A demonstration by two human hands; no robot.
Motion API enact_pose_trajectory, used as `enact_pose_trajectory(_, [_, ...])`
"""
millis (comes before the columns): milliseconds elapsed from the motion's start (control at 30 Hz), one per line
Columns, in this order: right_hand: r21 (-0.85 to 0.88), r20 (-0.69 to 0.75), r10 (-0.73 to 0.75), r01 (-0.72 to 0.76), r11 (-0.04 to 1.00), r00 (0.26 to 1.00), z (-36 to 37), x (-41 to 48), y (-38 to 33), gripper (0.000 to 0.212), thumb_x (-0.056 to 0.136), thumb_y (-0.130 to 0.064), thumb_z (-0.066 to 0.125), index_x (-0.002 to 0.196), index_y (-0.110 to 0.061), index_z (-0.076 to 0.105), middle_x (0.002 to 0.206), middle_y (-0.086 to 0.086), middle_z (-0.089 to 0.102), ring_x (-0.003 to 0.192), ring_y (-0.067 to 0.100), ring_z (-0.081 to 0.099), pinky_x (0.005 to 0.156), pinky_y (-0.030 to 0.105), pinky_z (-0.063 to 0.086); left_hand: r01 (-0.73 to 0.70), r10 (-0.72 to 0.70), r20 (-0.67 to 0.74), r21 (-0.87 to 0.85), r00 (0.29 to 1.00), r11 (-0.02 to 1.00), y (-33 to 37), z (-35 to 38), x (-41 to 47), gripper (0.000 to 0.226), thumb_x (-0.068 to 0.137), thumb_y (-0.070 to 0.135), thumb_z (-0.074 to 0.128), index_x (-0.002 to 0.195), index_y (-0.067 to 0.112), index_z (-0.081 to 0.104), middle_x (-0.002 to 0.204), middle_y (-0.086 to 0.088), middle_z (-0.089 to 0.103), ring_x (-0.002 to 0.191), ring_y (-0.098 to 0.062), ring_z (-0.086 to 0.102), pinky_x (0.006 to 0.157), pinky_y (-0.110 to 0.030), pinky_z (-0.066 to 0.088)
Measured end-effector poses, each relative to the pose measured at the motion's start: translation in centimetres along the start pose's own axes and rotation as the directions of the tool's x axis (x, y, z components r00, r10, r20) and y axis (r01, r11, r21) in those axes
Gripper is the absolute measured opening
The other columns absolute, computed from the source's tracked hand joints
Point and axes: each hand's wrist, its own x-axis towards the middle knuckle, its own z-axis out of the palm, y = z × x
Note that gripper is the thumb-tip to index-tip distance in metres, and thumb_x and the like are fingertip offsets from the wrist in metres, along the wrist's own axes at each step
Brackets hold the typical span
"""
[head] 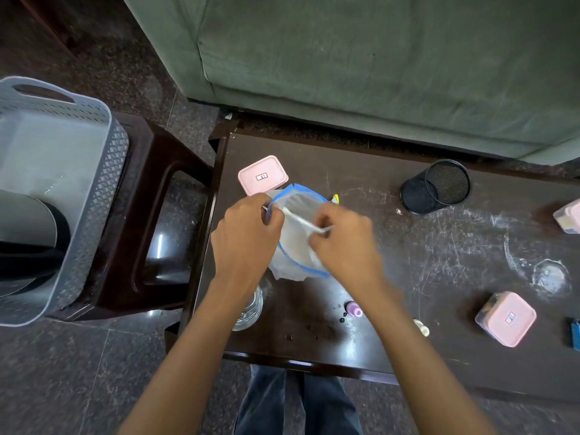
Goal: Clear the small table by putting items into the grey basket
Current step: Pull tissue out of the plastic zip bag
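Over the left part of the dark table [408, 262], both hands hold a translucent plastic bag with a blue rim [298, 237]. My left hand [248, 233] grips the bag's left edge. My right hand [342, 243] pinches a thin white stick [306, 221] that lies across the bag's mouth. The grey basket [110, 171] stands on a dark stool to the left, with a black and grey object inside it.
On the table lie a pink-lidded box [263, 175] behind the bag, a second pink box [506, 318] at the right, a tipped black mesh cup [436, 186], a glass jar [249, 309] under my left forearm, a small purple bottle [354, 310]. A green sofa [376, 58] stands behind.
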Motion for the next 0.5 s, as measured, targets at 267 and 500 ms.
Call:
enact_pose_trajectory(267, [0.439, -0.090, 0.284, -0.218, 0.872, 0.955, 0.5, -0.1, 6.5, 0.010, 0.076, 0.002, 0.051, 0.078, -0.006, 0.056, 0.071, 0.001, 0.057, 0.062, 0.011, 0.047, 0.055, 0.020, 0.037, 0.078, -0.061, 0.196, -0.076, 0.979, 0.994, 0.9, 0.9, -0.3, 0.029, 0.086, 0.050, 0.046, 0.098, 0.028, 0.061, 0.085, 0.009, 0.063, 0.085, -0.020, 0.060, 0.079, -0.034, 0.047])
enact_pose_trajectory(500, [0.543, -0.053, 0.465, -0.365, 0.756, 0.884, 2.5, 0.6, 10.2, 0.014, 0.080, 0.005, 0.053, 0.077, -0.007, 0.061, 0.069, -0.002, 0.057, 0.067, 0.015, 0.051, 0.063, 0.027, 0.041, 0.230, -0.124, 0.617, -0.094, 0.777, 0.969, 0.0, 4.6, -0.1, 0.061, 0.090, 0.062, 0.023, 0.140, 0.029, 0.034, 0.147, 0.001, 0.040, 0.132, -0.022, 0.039, 0.107, -0.035, 0.027])
